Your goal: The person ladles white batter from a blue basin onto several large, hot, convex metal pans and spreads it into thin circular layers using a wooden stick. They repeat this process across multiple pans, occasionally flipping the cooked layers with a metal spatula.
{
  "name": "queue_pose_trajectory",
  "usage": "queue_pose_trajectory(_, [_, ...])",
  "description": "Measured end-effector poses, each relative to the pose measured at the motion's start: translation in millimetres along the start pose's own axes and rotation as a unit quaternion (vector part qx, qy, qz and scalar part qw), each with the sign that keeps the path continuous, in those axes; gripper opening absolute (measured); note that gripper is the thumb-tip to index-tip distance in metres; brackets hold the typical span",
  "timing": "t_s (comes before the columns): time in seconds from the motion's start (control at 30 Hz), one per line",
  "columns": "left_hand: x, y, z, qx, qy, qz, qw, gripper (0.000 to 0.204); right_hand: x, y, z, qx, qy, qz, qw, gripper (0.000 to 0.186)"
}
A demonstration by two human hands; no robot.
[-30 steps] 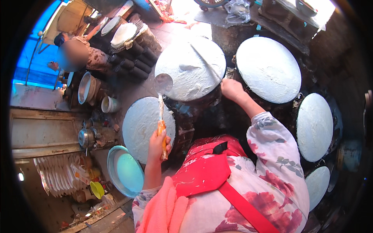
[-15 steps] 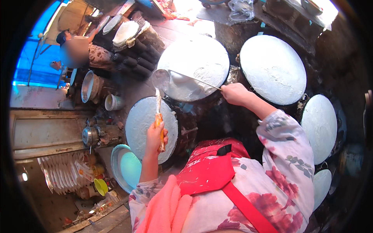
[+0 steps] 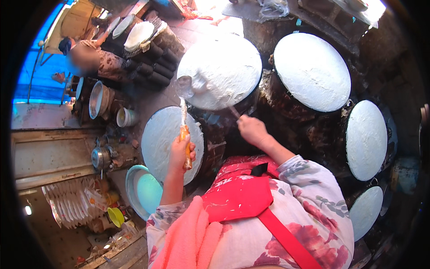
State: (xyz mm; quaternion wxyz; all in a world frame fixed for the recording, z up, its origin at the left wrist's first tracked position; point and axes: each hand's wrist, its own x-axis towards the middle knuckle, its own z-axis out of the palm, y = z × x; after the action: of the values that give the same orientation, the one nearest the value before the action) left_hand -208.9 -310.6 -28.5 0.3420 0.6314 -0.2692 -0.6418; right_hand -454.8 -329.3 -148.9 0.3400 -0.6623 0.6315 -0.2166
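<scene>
My left hand [image 3: 178,154] is closed round the orange handle of a ladle [image 3: 184,87]. Its metal bowl sits at the left edge of the middle round griddle [image 3: 224,58], which is coated with white batter. My right hand [image 3: 253,131] grips a long thin spatula [image 3: 234,111] at that griddle's near edge. The spatula's far part is smeared by motion, so its tip and whether it touches the batter are unclear. Below the ladle lies another white-coated griddle [image 3: 163,139], close to my left hand.
More white-coated griddles stand to the right, including a large one [image 3: 313,71] and a narrower-looking one [image 3: 366,140]. A teal basin [image 3: 131,190] with pale liquid is at left, near a white bucket [image 3: 126,117] and a kettle [image 3: 100,158]. A co-worker [image 3: 96,60] is at upper left, beside stacked flatbreads [image 3: 138,36].
My right hand has moved left and toward me, bringing the spatula from lying across the griddle to its near edge. The ladle stays in my left hand, nearly in place.
</scene>
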Motion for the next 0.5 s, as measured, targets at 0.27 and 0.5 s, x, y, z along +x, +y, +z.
queue_pose_trajectory(0.27, [-3,-4,14,-0.117,-0.038,-0.039,0.992,0.024,-8,-28,49,0.071,-0.072,0.025,0.995,0.028])
queue_pose_trajectory(0.5, [-54,-12,-24,-0.336,-0.145,0.066,0.928,0.033,-13,-74,21,0.126,-0.046,-0.102,0.986,0.021])
